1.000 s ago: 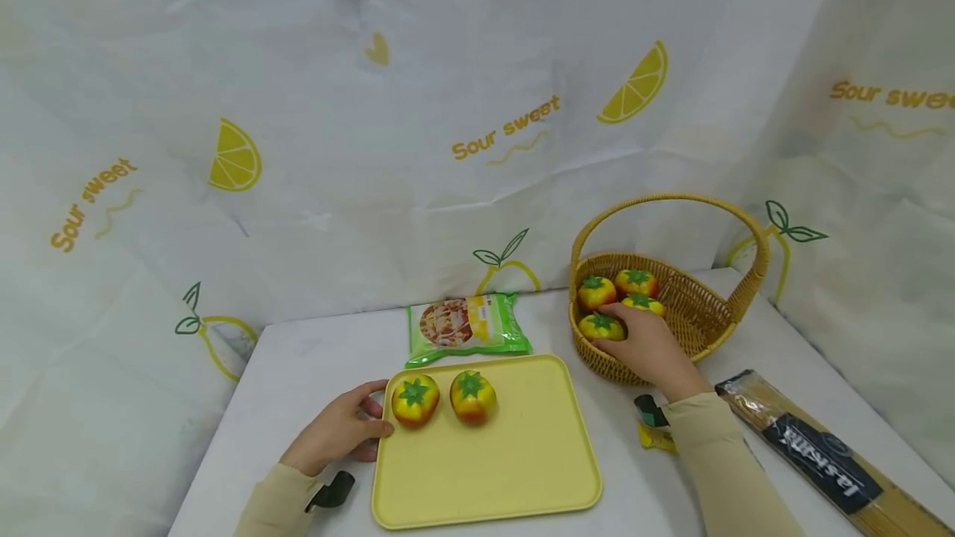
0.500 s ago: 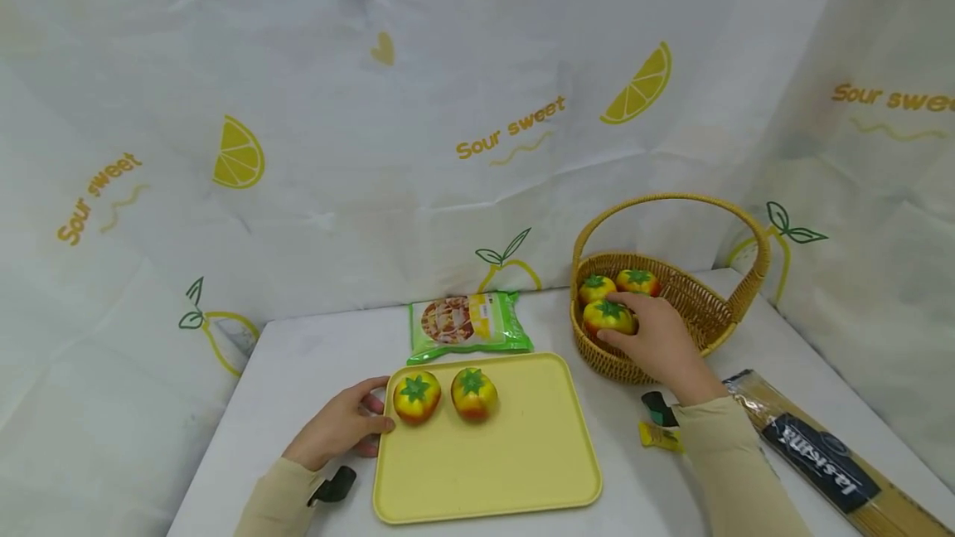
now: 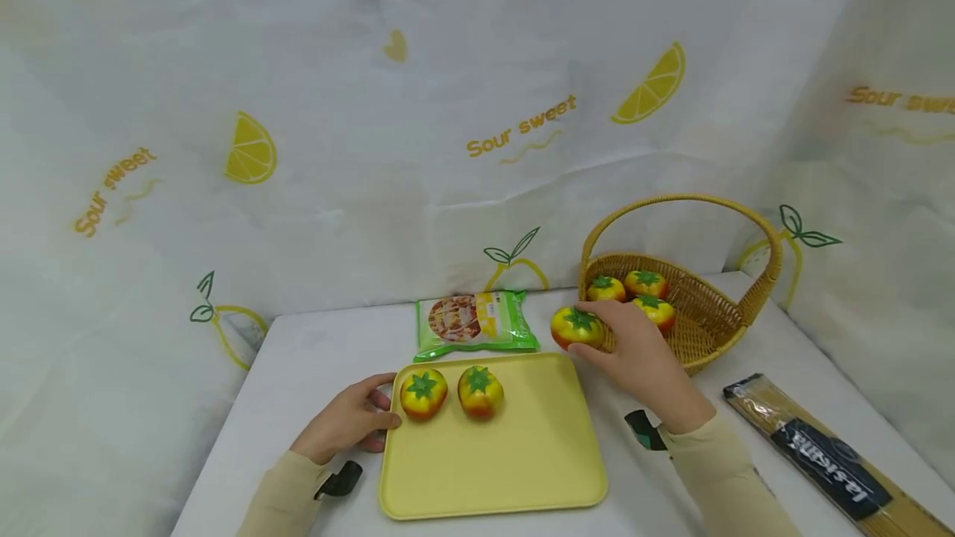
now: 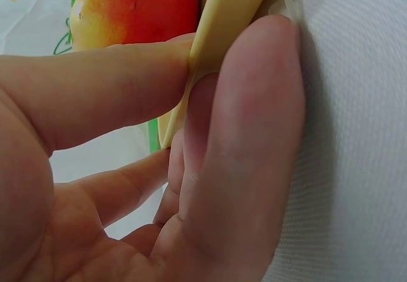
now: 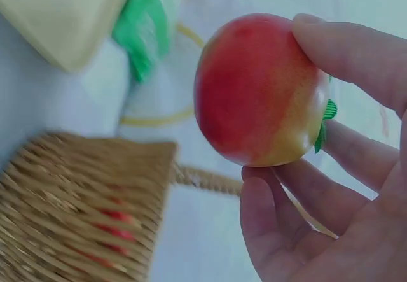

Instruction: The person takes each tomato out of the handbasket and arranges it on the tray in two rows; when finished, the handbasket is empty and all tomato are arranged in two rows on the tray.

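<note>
My right hand (image 3: 645, 359) holds a round red-and-yellow fruit (image 3: 577, 328) with a green star-shaped leafy top, thumb on one side and fingers on the other. It hangs just left of the wicker basket (image 3: 705, 346), between basket and tray. The right wrist view shows the fruit's red underside (image 5: 254, 97). At the left edge of the yellow tray (image 3: 492, 471), my left hand (image 3: 346, 421) pinches the rim (image 4: 219, 24), with a finger curled under it. Two like fruits, one left (image 3: 423, 394) and one right (image 3: 481, 393), sit at the tray's upper left.
Three more such fruits (image 3: 652, 312) lie in the basket, whose tall handle (image 3: 682, 199) arches over it. A green-edged food packet (image 3: 477, 326) lies behind the tray. On the right is a long pack of spaghetti (image 3: 828, 454). A lemon-print cloth (image 3: 358, 189) hangs behind the table.
My right hand has gripped a fruit in the basket, lifted it out over the rim and brought it left. The left hand has kept its hold on the tray.
</note>
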`<move>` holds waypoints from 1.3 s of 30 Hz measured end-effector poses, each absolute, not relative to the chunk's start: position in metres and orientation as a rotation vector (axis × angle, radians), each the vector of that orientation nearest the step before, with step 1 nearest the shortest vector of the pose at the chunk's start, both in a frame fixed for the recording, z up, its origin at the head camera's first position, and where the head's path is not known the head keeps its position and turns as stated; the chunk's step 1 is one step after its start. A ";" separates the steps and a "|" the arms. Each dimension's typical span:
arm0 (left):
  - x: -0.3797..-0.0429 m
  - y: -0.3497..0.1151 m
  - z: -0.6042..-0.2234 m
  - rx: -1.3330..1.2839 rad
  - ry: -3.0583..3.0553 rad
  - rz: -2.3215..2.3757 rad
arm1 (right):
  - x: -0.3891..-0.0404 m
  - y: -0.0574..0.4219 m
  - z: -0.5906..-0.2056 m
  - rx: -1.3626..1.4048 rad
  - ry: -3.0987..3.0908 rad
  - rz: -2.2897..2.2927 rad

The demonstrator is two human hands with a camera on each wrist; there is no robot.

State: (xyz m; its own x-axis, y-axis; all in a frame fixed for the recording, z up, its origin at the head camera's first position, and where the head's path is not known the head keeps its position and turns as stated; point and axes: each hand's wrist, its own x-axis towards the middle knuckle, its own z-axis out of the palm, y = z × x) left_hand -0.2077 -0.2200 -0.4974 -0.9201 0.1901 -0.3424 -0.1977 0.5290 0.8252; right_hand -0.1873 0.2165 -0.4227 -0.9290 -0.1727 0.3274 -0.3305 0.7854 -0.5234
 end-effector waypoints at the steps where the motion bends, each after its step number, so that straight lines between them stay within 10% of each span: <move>1: -0.208 -0.219 -0.498 0.006 2.378 1.357 | -0.185 0.213 -0.426 0.399 -2.721 0.857; 39: -0.208 -0.219 -0.496 0.024 2.372 1.362 | -0.180 0.170 -0.478 0.457 -2.923 0.786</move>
State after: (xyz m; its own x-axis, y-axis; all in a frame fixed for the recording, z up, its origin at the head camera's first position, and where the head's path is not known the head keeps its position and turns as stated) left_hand -0.2077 -0.2194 -0.4964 -0.9184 0.2116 -0.3343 -0.1821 0.5242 0.8319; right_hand -0.1801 0.1700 -0.4777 -0.9523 -0.2638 0.1535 -0.3052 0.8239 -0.4776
